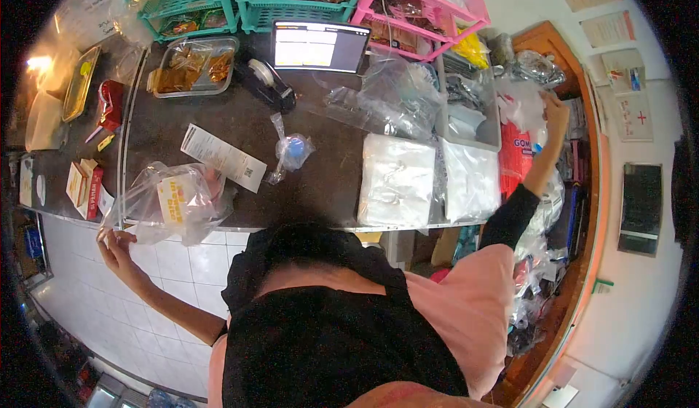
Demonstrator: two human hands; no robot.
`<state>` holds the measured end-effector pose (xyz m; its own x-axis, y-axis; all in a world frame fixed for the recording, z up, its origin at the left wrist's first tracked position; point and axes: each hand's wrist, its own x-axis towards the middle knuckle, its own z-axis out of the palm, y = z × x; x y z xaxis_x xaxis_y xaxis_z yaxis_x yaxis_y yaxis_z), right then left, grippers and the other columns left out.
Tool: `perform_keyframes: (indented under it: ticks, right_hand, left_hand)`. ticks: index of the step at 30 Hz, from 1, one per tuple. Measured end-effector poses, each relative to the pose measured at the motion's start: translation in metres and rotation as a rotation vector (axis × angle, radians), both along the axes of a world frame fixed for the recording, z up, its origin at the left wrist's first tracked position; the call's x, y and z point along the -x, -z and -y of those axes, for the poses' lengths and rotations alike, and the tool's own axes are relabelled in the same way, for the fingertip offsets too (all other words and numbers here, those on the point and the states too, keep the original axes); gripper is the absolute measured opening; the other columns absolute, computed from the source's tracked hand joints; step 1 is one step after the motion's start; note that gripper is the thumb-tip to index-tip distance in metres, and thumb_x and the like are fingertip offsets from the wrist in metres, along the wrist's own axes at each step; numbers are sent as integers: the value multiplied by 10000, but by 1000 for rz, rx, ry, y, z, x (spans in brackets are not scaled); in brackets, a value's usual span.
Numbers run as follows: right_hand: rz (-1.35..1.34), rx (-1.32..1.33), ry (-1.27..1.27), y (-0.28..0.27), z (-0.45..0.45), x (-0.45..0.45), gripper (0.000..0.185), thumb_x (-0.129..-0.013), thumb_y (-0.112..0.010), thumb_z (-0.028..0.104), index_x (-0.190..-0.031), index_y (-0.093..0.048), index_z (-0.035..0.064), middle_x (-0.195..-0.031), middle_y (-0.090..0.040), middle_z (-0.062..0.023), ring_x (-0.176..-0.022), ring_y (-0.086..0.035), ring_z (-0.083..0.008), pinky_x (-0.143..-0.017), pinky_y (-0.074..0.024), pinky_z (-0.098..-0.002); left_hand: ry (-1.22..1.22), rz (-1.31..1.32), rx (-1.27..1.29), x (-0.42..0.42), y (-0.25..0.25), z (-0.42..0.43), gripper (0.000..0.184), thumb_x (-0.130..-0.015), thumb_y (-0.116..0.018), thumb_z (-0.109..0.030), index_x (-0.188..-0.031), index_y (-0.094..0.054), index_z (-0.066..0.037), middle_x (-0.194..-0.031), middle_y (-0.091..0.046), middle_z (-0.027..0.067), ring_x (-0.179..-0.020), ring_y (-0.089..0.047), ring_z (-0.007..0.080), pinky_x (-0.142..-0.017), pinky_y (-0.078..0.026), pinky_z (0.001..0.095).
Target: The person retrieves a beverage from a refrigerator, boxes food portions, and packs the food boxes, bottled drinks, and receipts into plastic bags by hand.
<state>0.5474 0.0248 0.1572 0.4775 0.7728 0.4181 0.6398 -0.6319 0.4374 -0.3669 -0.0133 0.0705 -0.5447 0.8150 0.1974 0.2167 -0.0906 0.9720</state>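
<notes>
My left hand [118, 249] is at the table's front left edge, its fingers closed on the handle of a clear plastic bag [207, 217]. Inside that bag a white box with yellow lettering [175, 200] shows through. On the far right my right hand [556, 109] reaches out, its fingers bent at the edge of a white plastic bundle [523, 104]. Whether those fingers grip the plastic is unclear. Below the bundle hangs a red package [515, 153]. A printed receipt [223, 157] lies behind the bagged box, and a small clear-wrapped cup [293, 148] stands beside it.
Stacks of clear plastic bags [397, 179] lie at the table's front right, by a grey bin [484, 128]. Toward the back are a tape dispenser [268, 82], a tablet screen [320, 46] and a food tray [196, 66]. Green racks [186, 0] and a pink rack [429, 33] stand behind.
</notes>
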Motion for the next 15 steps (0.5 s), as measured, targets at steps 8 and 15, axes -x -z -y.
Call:
perform_keyframes:
  ticks: [8,15]
  right_hand:
    - [-301,-1475,-1017,-131,-8,367,127,-782,-581,20,-891,-625,-27,-798,-655,-115,-627,-627,-184,-547,-505,-277]
    - [-1127,534,-1889,107,-34,679,147,-747,-496,99,-768,-618,19,-690,-610,-119,-669,-607,-275,-642,-482,-408]
  left_hand:
    - [199,-84,49,18,16,-3,196,-916,-403,-217,-1006,-449,-49,-1009,-594,140,-437,-396,35,-386,-314,161]
    - [4,72,4,-2,-12,-6,169,-893,-393,-182,-931,-468,-35,-1061,-572,177,-393,-324,9,-341,-247,148]
